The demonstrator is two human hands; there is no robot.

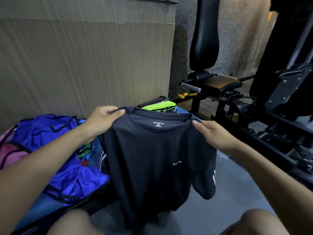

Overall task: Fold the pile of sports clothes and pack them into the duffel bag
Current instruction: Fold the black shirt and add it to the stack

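Both grips pinch the dark shirt at its shoulders, left hand and right hand spread apart so that, we judge, it hangs flat for folding. It dangles above our knees, beside the blue clothes heaped on the counter; we see no duffel bag.

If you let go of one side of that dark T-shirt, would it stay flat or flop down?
It would probably flop. The dark T-shirt hangs limp from where the left hand and right hand pinch its shoulders, and one sleeve droops in folds. It also looks light, since fingertips alone hold it up. The thin cloth might slip from a loose pinch.
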